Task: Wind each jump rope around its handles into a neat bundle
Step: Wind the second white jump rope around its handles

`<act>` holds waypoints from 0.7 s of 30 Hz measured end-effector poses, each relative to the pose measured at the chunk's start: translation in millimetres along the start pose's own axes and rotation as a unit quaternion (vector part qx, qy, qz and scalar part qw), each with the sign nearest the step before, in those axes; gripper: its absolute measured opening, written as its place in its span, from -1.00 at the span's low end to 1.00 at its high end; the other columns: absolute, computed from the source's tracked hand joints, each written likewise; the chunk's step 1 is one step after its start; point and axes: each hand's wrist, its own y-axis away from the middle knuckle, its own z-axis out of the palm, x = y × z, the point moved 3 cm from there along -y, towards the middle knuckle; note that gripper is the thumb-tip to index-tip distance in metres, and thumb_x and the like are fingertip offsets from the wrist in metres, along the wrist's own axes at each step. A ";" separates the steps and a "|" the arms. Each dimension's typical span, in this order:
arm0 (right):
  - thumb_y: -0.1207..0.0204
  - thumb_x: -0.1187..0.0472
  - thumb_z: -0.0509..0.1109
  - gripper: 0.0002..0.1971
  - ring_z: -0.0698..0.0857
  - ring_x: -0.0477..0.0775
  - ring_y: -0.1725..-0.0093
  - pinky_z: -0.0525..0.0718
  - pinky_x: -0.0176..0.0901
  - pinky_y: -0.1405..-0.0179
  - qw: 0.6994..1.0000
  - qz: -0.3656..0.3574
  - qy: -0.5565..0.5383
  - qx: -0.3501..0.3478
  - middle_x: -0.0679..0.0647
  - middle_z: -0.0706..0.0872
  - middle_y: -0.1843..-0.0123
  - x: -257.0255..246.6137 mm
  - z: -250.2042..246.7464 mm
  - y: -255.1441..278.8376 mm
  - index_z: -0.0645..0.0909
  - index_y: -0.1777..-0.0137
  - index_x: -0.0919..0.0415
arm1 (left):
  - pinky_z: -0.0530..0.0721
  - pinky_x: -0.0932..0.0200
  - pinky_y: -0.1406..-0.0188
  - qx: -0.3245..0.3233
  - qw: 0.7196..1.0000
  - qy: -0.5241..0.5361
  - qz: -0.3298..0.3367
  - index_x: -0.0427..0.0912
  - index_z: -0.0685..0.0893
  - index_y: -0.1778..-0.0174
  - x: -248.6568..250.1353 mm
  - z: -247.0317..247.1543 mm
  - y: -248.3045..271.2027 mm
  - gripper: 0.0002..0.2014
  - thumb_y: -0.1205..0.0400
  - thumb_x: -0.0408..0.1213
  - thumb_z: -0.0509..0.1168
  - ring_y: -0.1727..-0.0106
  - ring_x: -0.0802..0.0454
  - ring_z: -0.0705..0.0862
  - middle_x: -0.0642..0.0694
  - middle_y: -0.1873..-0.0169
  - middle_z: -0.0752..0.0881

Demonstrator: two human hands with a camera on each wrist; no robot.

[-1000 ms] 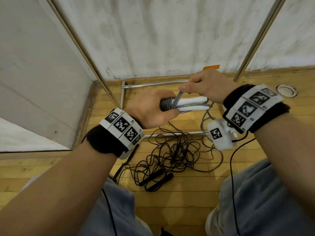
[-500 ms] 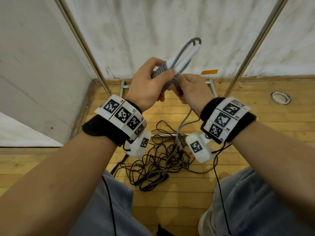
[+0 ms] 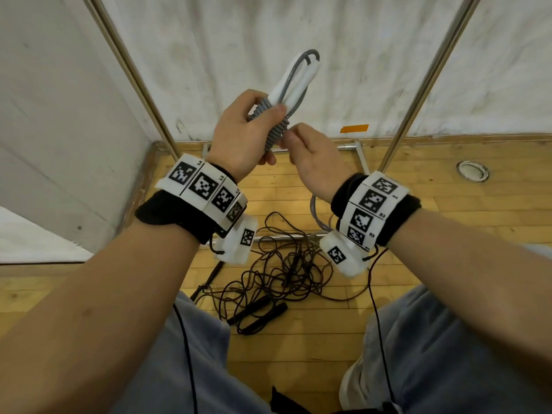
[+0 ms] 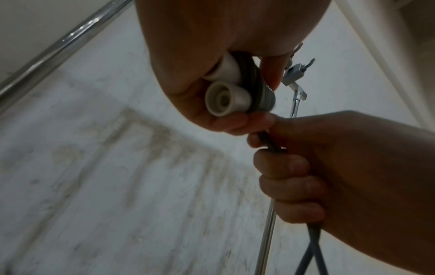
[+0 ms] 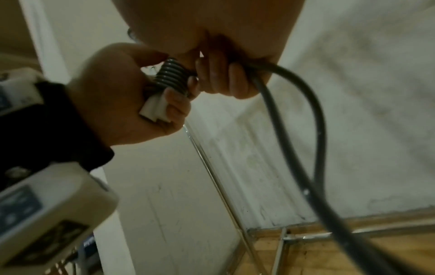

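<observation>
The grey rope [image 3: 276,134] is half wound: a tight stack of coils binds the two white handles [image 3: 294,82], which are held side by side and tilted up toward the back wall, well above the floor, probably so the free end hangs clear while each turn is laid on. The left hand [image 3: 242,135] has its fingers and thumb curled round the coiled part, thumb pressed on the turns, likely to stop them slipping. The right hand [image 3: 310,156], just beside and touching the coils, has its fingers clenched on the loose rope, seemingly feeding it taut for the next turn; the slack loops down past the right wrist. On the wooden floor [image 3: 448,228] below, between the knees and near the metal frame [image 3: 418,85], a black rope [image 3: 286,264] lies in a tangle with its handles at the near side, not yet wound. The left wrist view alone shows the round butt ends of the handles [image 4: 226,101] poking out under the palm; the right wrist view alone shows how the coils [image 5: 173,76] sit packed edge to edge and how the free rope arcs away; only the head view shows the black rope
</observation>
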 end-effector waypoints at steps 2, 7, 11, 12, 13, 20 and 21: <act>-0.69 0.13 0.14 -0.79 0.41 -0.17 0.42 0.33 -0.43 0.48 0.998 -0.013 0.056 -0.024 -0.11 0.46 0.40 1.0 -4.0 1.1 0.46 0.18 0.13 | 0.56 0.02 0.59 0.001 1.000 -0.003 0.002 -0.12 0.60 0.07 0.2 -3.9 -0.8 -0.89 -0.60 -0.18 0.34 0.51 -0.23 0.63 -0.10 0.38 0.70; -0.68 0.04 0.15 -0.67 0.39 -0.14 0.44 0.26 -0.26 0.46 0.986 -0.030 0.154 -0.052 -0.09 0.42 0.45 2.8 -17.4 -0.9 0.41 0.34 0.08 | 0.75 -0.16 0.29 0.010 0.998 -0.067 -0.002 -0.04 0.57 0.02 -6.0 -17.6 -5.6 -0.89 -0.62 -0.15 0.34 0.32 -0.11 0.76 -0.03 0.33 0.70; -0.63 0.14 0.24 -0.80 0.39 -0.17 0.43 0.26 -0.40 0.51 0.972 -0.046 0.217 -0.082 -0.12 0.43 0.41 1.7 -10.8 2.0 0.45 0.25 0.10 | 0.74 0.02 0.26 -0.001 0.974 -0.223 0.029 -0.07 0.53 -0.08 -14.9 -24.7 -10.8 -0.77 -0.62 -0.04 0.31 0.28 -0.04 0.78 -0.06 0.24 0.75; -0.64 0.14 0.22 -0.80 0.39 -0.15 0.44 0.24 -0.38 0.52 0.965 -0.055 0.241 -0.090 -0.11 0.42 0.42 0.0 -10.2 3.1 0.44 0.24 0.11 | 0.72 0.01 0.26 -0.011 0.963 -0.265 0.042 -0.08 0.51 -0.09 -17.7 -25.7 -11.2 -0.75 -0.62 -0.02 0.30 0.27 -0.06 0.76 -0.06 0.23 0.73; -0.66 0.13 0.20 -0.78 0.38 -0.12 0.44 0.22 -0.33 0.51 0.957 -0.062 0.266 -0.095 -0.10 0.41 0.43 -2.1 -11.2 4.3 0.43 0.25 0.10 | 0.67 0.02 0.30 -0.023 0.946 -0.319 0.056 -0.07 0.49 -0.11 -20.8 -26.0 -11.2 -0.73 -0.63 0.00 0.29 0.27 -0.09 0.73 -0.04 0.26 0.69; -0.67 0.00 0.13 -0.75 0.35 -0.11 0.44 0.18 -0.21 0.53 0.898 -0.092 0.410 -0.128 -0.08 0.38 0.40 -15.6 -16.3 8.0 0.43 0.22 0.04 | 0.45 0.06 0.33 -0.107 0.869 -0.482 0.024 -0.05 0.37 -0.12 -43.2 -15.3 -9.9 -0.72 -0.65 0.00 0.27 0.28 -0.06 0.54 0.08 0.33 0.46; -0.67 0.01 0.13 -0.77 0.38 -0.10 0.44 0.20 -0.20 0.54 0.897 -0.088 0.411 -0.138 -0.04 0.42 0.37 -15.6 -15.3 7.9 0.44 0.20 0.03 | 0.45 0.06 0.32 -0.128 0.865 -0.485 0.014 -0.06 0.40 -0.16 -45.2 -12.9 -9.6 -0.71 -0.65 -0.01 0.27 0.26 -0.04 0.54 0.07 0.31 0.48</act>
